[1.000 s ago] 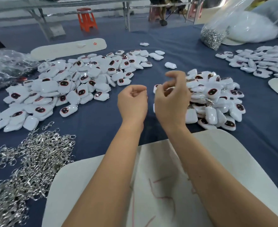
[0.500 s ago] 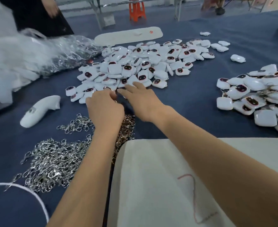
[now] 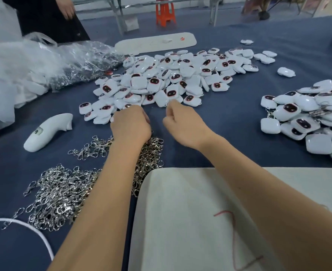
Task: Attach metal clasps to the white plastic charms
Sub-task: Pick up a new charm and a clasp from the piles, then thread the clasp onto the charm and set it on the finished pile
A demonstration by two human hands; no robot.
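Both hands are out over the blue worktop (image 3: 229, 122), knuckles up. The left hand (image 3: 130, 124) has its fingers curled under at the near edge of the loose pile of white charms (image 3: 173, 75); what it grips, if anything, is hidden by the back of the hand, so I cannot tell. The right hand (image 3: 182, 124) lies just beside it, a gap between them, fingers curled in with the fingertips close to the nearest charm; whether it pinches something cannot be told from here.

The metal clasps (image 3: 63, 190) lie in a heap under and to the left of the left forearm, reaching up to the left wrist. A second pile of charms with clasps (image 3: 306, 118) sits well apart to the right of the right hand. A white board (image 3: 180, 222) lies under the right forearm. A white handle-shaped piece (image 3: 47, 132) rests to the left of the left hand, with clear plastic bags (image 3: 43, 65) beyond it.
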